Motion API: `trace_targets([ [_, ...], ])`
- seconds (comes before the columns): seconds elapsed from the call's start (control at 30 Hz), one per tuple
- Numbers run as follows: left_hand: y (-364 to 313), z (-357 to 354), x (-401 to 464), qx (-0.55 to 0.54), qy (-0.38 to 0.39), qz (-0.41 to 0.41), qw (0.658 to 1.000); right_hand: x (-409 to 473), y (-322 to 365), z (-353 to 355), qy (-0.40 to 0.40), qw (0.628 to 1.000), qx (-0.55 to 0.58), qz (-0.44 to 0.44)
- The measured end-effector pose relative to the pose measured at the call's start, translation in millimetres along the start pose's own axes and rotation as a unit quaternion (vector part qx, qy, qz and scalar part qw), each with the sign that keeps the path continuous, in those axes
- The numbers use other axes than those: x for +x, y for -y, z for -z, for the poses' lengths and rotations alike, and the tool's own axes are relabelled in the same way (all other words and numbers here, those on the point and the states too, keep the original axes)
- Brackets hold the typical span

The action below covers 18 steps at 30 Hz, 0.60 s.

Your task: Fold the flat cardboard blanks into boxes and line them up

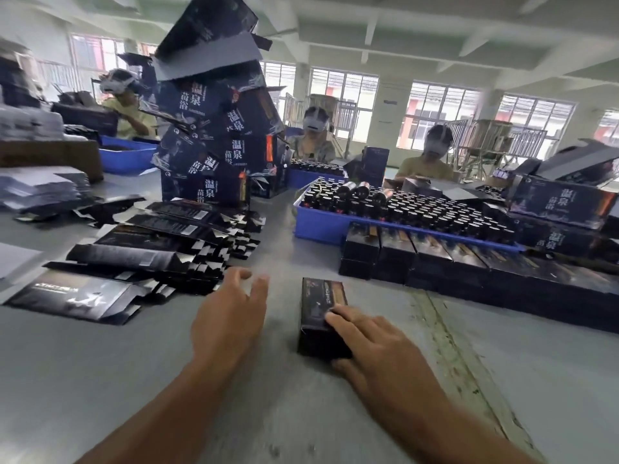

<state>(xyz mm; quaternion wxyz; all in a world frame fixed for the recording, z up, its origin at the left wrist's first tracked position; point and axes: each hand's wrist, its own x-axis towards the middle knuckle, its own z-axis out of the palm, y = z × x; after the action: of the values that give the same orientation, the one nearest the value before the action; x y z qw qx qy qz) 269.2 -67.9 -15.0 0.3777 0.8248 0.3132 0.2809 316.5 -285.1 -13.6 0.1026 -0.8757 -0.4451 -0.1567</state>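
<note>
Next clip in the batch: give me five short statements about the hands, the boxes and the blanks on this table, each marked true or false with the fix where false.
1. The right hand rests on a folded box lying on the table. True.
2. The left hand grips a flat blank. False: it hovers with fingers spread, holding nothing.
3. Flat blanks lie fanned out to the left of the left hand. True.
4. The blue tray is empty. False: it is packed with dark bottles.
5. The row of finished boxes stands in front of the blue tray. True.
</note>
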Motion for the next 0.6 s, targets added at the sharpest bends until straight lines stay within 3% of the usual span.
trace_targets([
  [0.1, 4, -4, 5, 0.005, 0.000, 0.030, 1.000, 41, -2, -10, 0.045, 0.998, -0.018, -0.034],
  [0.3, 5, -17, 8, 0.036, 0.010, 0.010, 0.999, 123, -27, -35, 0.034, 0.996, -0.050, -0.065],
  [0.6, 9, -24, 11, 0.046, 0.002, -0.007, 0.999, 191, -55, -61, 0.082, 0.971, -0.069, -0.215],
])
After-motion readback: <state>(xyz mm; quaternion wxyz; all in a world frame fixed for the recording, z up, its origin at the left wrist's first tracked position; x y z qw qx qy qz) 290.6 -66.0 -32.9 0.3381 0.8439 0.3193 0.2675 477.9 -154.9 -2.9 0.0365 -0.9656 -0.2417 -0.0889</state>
